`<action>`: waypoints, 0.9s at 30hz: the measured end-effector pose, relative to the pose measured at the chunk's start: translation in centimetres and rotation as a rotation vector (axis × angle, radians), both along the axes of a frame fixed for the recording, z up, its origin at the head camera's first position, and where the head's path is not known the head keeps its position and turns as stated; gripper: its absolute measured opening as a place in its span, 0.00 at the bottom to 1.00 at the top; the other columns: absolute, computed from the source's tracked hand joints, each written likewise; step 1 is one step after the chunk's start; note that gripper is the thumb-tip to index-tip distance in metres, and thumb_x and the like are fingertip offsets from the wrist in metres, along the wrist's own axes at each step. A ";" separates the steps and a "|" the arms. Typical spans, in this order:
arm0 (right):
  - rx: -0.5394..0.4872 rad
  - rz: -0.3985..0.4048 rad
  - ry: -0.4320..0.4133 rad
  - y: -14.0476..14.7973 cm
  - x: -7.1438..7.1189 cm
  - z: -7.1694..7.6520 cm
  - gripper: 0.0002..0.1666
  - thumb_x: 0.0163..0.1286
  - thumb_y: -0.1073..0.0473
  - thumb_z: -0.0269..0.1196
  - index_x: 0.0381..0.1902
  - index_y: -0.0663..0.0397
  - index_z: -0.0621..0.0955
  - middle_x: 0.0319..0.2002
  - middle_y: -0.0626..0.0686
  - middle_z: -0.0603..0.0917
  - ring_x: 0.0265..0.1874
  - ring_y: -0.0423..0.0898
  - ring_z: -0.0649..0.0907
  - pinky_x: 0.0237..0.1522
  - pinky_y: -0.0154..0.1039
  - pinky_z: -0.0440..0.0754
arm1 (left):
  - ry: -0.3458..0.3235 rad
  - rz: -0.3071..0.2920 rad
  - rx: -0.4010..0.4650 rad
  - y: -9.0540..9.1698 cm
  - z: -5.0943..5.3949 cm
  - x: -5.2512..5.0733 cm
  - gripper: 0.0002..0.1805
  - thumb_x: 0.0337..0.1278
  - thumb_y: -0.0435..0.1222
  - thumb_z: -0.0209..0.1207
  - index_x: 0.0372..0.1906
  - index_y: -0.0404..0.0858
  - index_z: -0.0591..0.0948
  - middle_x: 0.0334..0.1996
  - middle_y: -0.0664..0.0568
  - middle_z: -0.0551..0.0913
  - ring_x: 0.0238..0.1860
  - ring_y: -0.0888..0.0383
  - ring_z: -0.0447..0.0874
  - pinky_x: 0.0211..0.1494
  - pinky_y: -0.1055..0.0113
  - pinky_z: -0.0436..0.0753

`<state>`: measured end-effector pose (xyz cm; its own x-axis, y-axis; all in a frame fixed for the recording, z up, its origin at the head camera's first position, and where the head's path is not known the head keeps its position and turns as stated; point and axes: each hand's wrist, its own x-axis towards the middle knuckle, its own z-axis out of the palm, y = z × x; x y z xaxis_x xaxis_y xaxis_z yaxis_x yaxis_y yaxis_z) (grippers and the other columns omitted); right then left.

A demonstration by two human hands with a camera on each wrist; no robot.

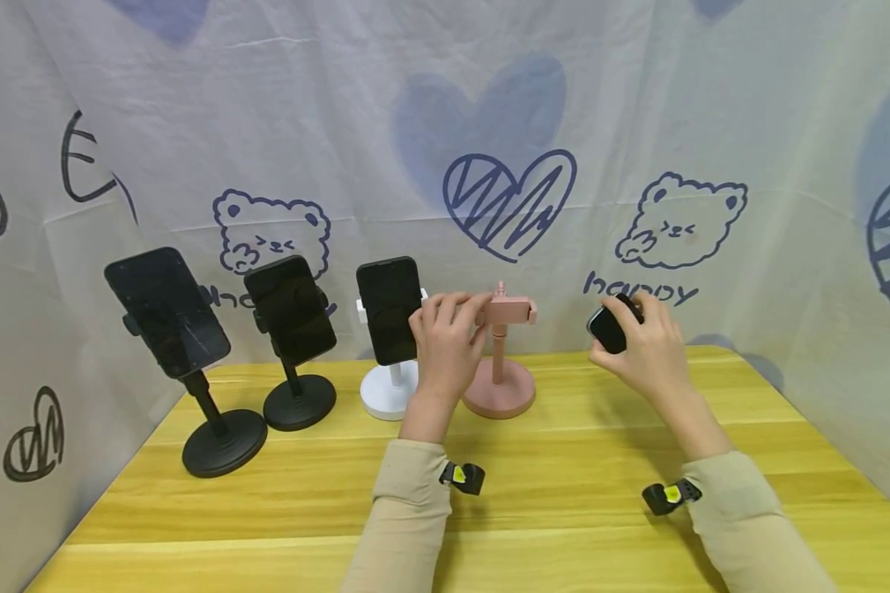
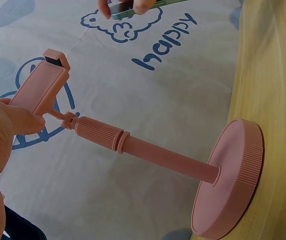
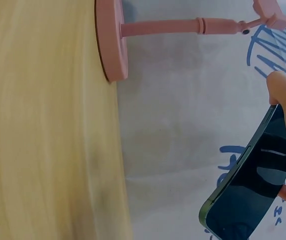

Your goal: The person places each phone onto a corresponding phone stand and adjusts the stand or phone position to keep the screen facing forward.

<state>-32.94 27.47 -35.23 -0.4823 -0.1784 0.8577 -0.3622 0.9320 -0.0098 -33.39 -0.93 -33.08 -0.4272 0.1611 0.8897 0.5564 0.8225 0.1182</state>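
Observation:
A pink phone stand (image 1: 499,389) with a round base stands right of centre on the table. My left hand (image 1: 447,339) grips the left end of its clamp head (image 2: 39,86), thumb against the clamp's side in the left wrist view. To the right, my right hand (image 1: 648,342) holds a dark smartphone (image 3: 255,185) in the air, apart from the stand, fingers and thumb around its edges. The phone's screen is dark, and part of it is hidden by the hand. Nothing sits in the pink clamp's visible part.
Left of the pink stand, a white stand (image 1: 387,391) holds a phone (image 1: 391,309). Farther left, two black stands (image 1: 300,403) (image 1: 225,445) hold dark phones (image 1: 291,309) (image 1: 169,311). A patterned curtain (image 1: 386,99) hangs behind the wooden table (image 1: 564,494).

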 end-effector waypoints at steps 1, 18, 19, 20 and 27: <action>0.000 0.001 0.006 -0.1 0.1 0.1 0.36 0.46 0.50 0.69 0.57 0.48 0.77 0.50 0.70 0.74 0.46 0.66 0.75 0.36 0.65 0.78 | -0.003 0.001 -0.001 0.0 0.0 0.0 0.17 0.59 0.41 0.65 0.54 0.50 0.82 0.48 0.53 0.82 0.53 0.52 0.71 0.55 0.52 0.66; -0.033 0.033 0.095 -1.2 1.0 1.3 0.34 0.46 0.50 0.66 0.55 0.51 0.77 0.47 0.70 0.73 0.41 0.64 0.76 0.35 0.62 0.77 | 0.008 0.001 0.002 0.0 -0.1 0.0 0.17 0.58 0.41 0.65 0.53 0.50 0.82 0.48 0.53 0.82 0.53 0.52 0.72 0.55 0.52 0.66; -0.034 0.031 0.093 -1.2 1.0 1.3 0.35 0.46 0.49 0.66 0.55 0.51 0.77 0.47 0.70 0.73 0.41 0.64 0.75 0.35 0.62 0.77 | 0.007 0.001 0.001 0.0 -0.1 0.0 0.17 0.58 0.41 0.65 0.53 0.50 0.82 0.48 0.53 0.82 0.53 0.52 0.72 0.55 0.52 0.66; -0.036 0.031 0.089 -1.3 1.1 1.4 0.35 0.46 0.50 0.66 0.56 0.50 0.77 0.47 0.70 0.73 0.41 0.63 0.75 0.35 0.62 0.77 | 0.008 0.002 0.001 0.0 -0.1 0.0 0.17 0.58 0.41 0.66 0.53 0.50 0.82 0.48 0.53 0.82 0.53 0.52 0.71 0.55 0.52 0.66; -0.046 0.033 0.102 -1.6 1.4 1.7 0.35 0.47 0.48 0.64 0.56 0.50 0.76 0.46 0.70 0.72 0.41 0.63 0.75 0.32 0.62 0.77 | 0.015 0.007 -0.006 0.1 -0.1 -0.1 0.17 0.58 0.41 0.66 0.53 0.50 0.82 0.48 0.52 0.81 0.53 0.52 0.71 0.55 0.52 0.66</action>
<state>-31.58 25.90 -33.52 -0.3869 -0.1517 0.9096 -0.3937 0.9191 -0.0142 -33.47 -0.87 -33.17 -0.4151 0.1638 0.8949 0.5525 0.8269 0.1049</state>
